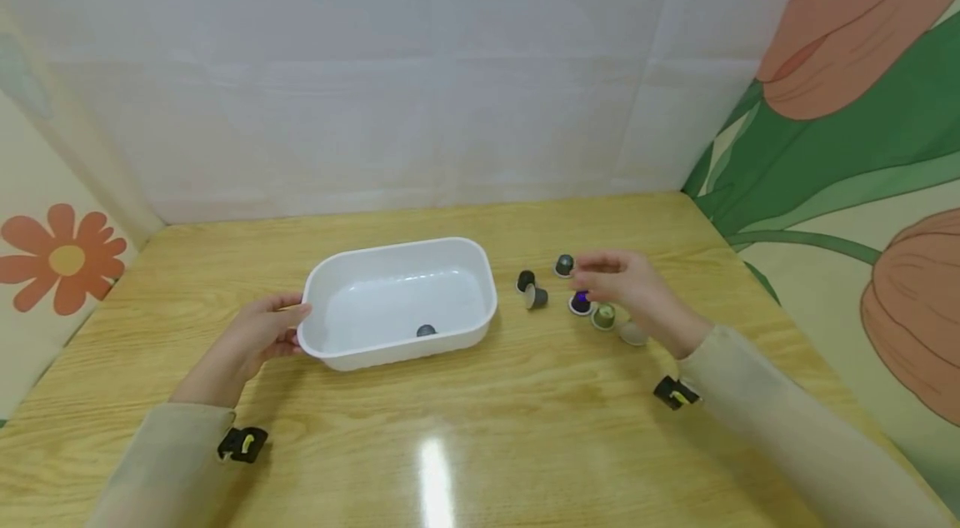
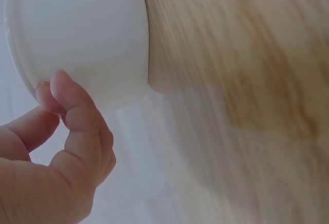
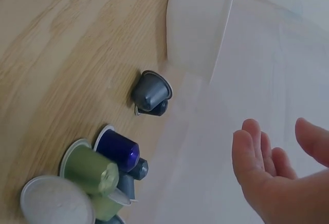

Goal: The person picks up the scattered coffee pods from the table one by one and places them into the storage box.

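Note:
My left hand [image 1: 258,332] pinches the left end of a white oval-cornered plastic basin [image 1: 397,303], thumb at the rim and fingers against the outer wall. Inside the basin, by the front wall, lies one dark grey coffee capsule [image 1: 426,331]. My right hand [image 1: 622,282] hovers over a group of capsules, its thumb and fingers apart with nothing between them. Under and around it are a purple capsule [image 3: 118,148], a green capsule [image 3: 88,170], a pale capsule [image 3: 56,203] and a dark grey capsule [image 1: 564,265]; more are partly hidden behind these.
Between the basin and the right hand, a grey capsule [image 1: 537,296] lies on its side against a black capsule [image 1: 525,280]. A wood-grain table [image 1: 525,428] carries everything. White cloth [image 1: 420,112] hangs behind it, with flower-patterned fabric [image 1: 840,178] along the right side.

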The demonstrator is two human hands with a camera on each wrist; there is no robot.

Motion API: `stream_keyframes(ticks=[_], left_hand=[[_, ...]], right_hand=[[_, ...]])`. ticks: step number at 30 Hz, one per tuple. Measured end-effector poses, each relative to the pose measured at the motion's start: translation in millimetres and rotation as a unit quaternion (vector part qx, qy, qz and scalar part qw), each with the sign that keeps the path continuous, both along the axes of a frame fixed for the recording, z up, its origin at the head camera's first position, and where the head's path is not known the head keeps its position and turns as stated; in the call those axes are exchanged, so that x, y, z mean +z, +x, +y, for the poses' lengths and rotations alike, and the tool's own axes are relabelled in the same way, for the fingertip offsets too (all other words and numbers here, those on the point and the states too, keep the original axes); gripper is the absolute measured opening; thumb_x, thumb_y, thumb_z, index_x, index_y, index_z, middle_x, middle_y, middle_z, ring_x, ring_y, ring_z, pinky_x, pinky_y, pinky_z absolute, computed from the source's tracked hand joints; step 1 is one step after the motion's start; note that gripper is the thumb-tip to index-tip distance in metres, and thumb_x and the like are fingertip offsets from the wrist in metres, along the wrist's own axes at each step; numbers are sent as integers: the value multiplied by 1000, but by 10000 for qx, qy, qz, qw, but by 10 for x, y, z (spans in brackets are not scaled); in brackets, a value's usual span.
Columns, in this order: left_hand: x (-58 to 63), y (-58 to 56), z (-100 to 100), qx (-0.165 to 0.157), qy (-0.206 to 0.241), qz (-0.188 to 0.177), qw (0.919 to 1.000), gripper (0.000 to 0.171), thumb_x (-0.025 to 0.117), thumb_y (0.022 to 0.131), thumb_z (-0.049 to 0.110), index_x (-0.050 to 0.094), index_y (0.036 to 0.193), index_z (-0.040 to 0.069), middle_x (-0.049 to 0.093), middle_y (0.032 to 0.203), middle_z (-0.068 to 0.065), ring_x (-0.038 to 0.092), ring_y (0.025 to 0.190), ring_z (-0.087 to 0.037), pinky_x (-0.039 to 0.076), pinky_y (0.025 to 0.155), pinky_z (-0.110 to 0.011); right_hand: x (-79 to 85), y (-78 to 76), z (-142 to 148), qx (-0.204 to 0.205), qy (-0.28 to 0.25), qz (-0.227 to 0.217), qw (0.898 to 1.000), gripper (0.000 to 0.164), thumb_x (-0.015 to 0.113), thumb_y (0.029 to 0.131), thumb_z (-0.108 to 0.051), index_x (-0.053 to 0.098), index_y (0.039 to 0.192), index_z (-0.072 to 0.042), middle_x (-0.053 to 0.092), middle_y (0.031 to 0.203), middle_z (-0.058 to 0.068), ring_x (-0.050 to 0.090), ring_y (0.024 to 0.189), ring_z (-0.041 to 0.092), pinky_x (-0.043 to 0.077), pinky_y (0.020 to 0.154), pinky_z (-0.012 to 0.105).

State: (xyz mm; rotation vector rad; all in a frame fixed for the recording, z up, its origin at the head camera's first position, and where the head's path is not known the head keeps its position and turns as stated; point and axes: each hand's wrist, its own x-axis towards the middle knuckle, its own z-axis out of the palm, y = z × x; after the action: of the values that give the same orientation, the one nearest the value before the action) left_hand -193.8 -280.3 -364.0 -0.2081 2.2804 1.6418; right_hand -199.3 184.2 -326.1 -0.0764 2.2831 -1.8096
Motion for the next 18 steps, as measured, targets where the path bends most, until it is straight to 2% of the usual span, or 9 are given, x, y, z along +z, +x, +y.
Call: stream_keyframes(ticks=[3, 7, 10, 14, 18], left_hand=[[-7, -6, -8, -9, 9, -10, 10000, 55, 46, 104, 17, 23, 141, -16, 60, 81, 0, 59, 67, -11, 55, 64, -26], [-17, -9, -14, 6, 70, -34, 10000, 55, 46, 104, 16, 22, 142, -16, 60, 80, 0, 60, 67, -11, 55, 63, -25], [-16, -7, -13, 15, 98, -38, 9999, 56, 46, 104, 16, 21, 142, -16, 61, 80, 1, 60, 67, -11, 55, 63, -25], [-8, -3, -9, -3, 94, -30, 10000, 57, 46, 104, 16, 20, 142, -16, 61, 79, 1, 60, 67, -11, 56, 63, -25], [2, -5, 3, -18, 87, -35, 10000, 57, 46, 104, 16, 20, 142, -17, 61, 79, 1, 60, 67, -10, 56, 63, -25]], right_hand=[[2, 52, 54, -61, -8, 53, 10000, 43, 60, 97, -9, 47, 133, 11, 64, 113, 12, 65, 95, 14, 48, 97, 44], [-27, 105, 140, -218, -16, 185, 9996, 43, 60, 97, -8, 46, 132, 14, 63, 111, 12, 65, 94, 14, 51, 93, 38], [-58, 138, 205, -310, -7, 301, 9991, 43, 60, 96, -7, 47, 131, 15, 65, 106, 7, 65, 92, 11, 53, 89, 33], [-87, 176, 280, -377, 144, 382, 9985, 44, 61, 96, -10, 48, 131, 13, 64, 110, 6, 62, 91, 5, 53, 89, 32], [-117, 205, 348, -421, 397, 483, 9972, 44, 61, 97, -13, 50, 130, 13, 62, 119, 15, 60, 93, 4, 52, 90, 33]])
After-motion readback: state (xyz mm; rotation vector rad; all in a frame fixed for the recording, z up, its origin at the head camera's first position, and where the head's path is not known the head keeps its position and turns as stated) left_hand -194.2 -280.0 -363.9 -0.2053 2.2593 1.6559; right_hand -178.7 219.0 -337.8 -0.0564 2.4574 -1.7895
